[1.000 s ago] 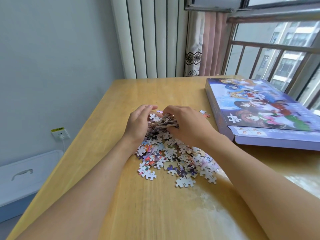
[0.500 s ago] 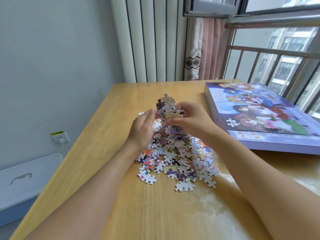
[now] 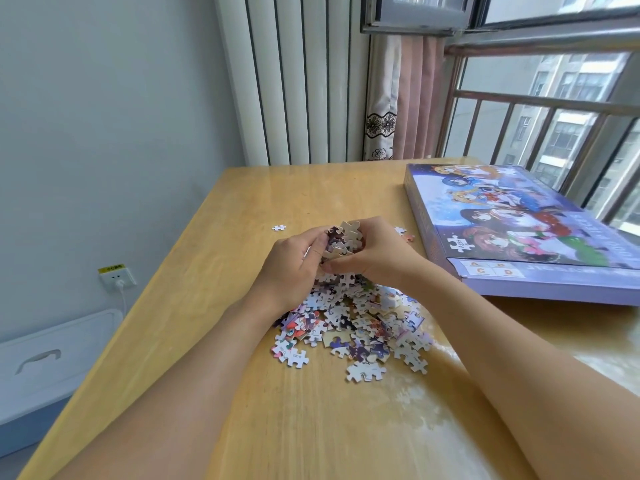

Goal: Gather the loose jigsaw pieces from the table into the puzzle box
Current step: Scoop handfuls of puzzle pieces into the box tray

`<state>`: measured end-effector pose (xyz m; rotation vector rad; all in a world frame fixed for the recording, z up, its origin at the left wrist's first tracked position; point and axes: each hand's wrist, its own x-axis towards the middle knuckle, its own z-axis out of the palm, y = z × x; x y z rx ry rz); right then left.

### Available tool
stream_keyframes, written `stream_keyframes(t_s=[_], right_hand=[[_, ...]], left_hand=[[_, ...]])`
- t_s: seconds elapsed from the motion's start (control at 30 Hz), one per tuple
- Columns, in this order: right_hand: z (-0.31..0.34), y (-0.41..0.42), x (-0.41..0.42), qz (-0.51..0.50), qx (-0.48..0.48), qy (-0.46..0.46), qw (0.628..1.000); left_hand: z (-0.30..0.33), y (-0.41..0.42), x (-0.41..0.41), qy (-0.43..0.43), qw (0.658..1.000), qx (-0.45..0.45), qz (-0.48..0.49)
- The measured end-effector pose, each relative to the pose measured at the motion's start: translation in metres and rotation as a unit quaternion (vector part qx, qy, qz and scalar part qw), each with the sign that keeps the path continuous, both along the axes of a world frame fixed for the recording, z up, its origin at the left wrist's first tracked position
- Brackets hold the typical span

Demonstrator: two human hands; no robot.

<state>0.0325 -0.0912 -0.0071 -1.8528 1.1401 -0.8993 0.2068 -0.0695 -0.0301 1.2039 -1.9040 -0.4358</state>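
Note:
A heap of loose jigsaw pieces (image 3: 360,323) lies on the wooden table (image 3: 242,209) in front of me. My left hand (image 3: 291,268) and my right hand (image 3: 377,258) meet above the far end of the heap and together grip a bunch of pieces (image 3: 344,239), fingers curled round it from both sides. The puzzle box (image 3: 512,230), purple with a cartoon picture on its lid, lies shut at the right of the table. One single piece (image 3: 279,227) sits apart to the left, and a couple more (image 3: 403,233) lie between my right hand and the box.
The table's left edge drops to a wall with a socket (image 3: 117,277) and a white storage bin (image 3: 45,362) on the floor. A radiator (image 3: 304,81), curtain (image 3: 401,98) and barred window (image 3: 554,116) stand behind the table.
Both hands scooped a bunch of pieces from the heap and lifted it. Since half a second ago the bunch sits a little lower and my hands wrap it more tightly.

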Motion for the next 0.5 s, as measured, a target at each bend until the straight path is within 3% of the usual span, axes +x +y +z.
stream_keyframes(t_s=[0.27, 0.5], right_hand=[[0.029, 0.017, -0.007, -0.058, -0.017, -0.094, 0.994], [0.043, 0.050, -0.048, -0.109, 0.038, -0.075, 0.991]], left_hand=[[-0.001, 0.003, 0.008, 0.115, 0.989, -0.022, 0.089], [0.007, 0.022, -0.007, 0.001, 0.997, -0.035, 0.072]])
